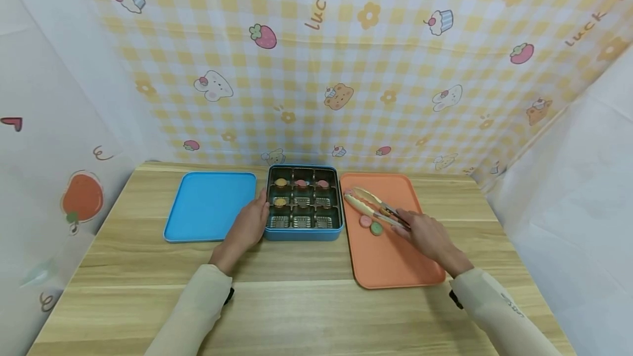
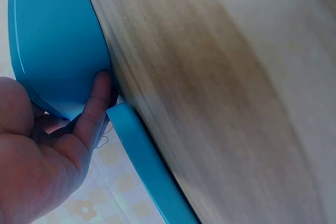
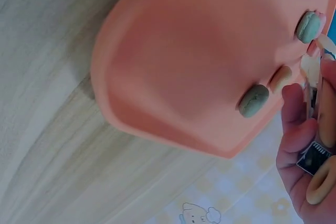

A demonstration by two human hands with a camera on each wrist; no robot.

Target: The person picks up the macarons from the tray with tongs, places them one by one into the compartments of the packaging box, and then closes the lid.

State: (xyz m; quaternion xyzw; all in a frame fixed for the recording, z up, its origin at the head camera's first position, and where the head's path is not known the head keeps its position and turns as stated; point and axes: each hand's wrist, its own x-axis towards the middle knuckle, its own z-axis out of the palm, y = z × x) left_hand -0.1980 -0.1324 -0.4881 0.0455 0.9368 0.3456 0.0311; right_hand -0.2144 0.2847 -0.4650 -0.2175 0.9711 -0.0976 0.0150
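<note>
A blue box (image 1: 304, 235) with a dark divided insert holds yellow macarons (image 1: 281, 182) and pink macarons (image 1: 301, 184) in its back and left compartments. My left hand (image 1: 252, 218) rests against the box's left side, a fingertip pressed to the blue wall in the left wrist view. Over the orange tray (image 1: 390, 268), my right hand (image 1: 429, 235) grips metal tongs (image 1: 368, 202) with pale tips. Their tips are parted at the tray's left edge, beside a pinkish macaron. Closer in lie a pink macaron (image 1: 365, 221) and a green macaron (image 1: 376, 228). In the right wrist view another green macaron (image 3: 253, 100) lies beside a tan one (image 3: 281, 78).
A flat blue tray or lid (image 1: 212, 207) lies to the left of the box on the wooden table (image 1: 306, 312). Behind the table hangs a yellow checked cloth (image 1: 296, 70), and pale cloth covers both sides. The orange tray stands close against the box's right side.
</note>
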